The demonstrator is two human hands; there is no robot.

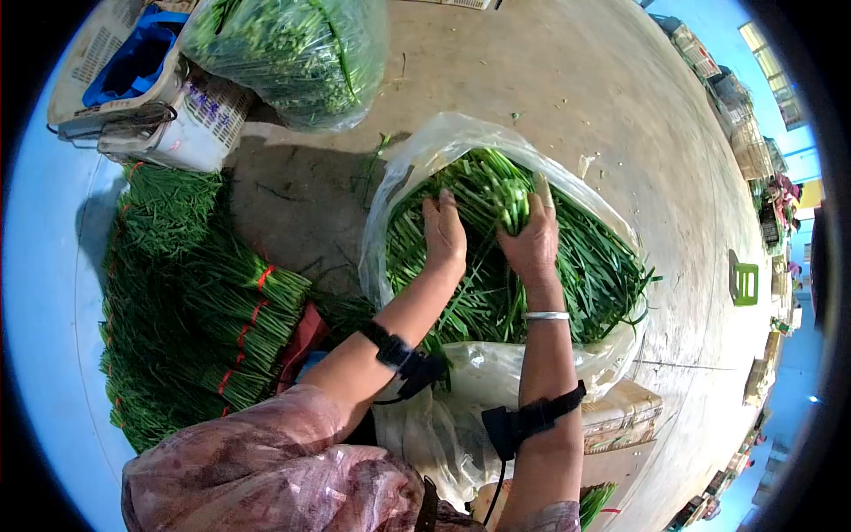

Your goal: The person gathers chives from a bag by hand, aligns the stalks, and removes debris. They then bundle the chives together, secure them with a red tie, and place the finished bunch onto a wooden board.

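A large clear plastic bag (pixel 383 253) stands with its mouth spread wide, full of long green garlic chives (pixel 585 266). Over it, my right hand (pixel 532 238) is closed around a bunch of stalks (pixel 507 199) whose pale ends bundle together near the fingers. My left hand (pixel 448 232) is at the left side of the same stalks, fingers curled down among them and partly hidden. Both wrists are above the leaves, inside the bag's rim.
Red-tied bundles of greens (pixel 239 328) are stacked at the left. Behind them stand a white crate (pixel 199 120) with a blue bag (pixel 142 53) and another filled plastic bag (pixel 301 71). A cardboard box (pixel 620 412) is at the near right; a green stool (pixel 745 284) stands farther right.
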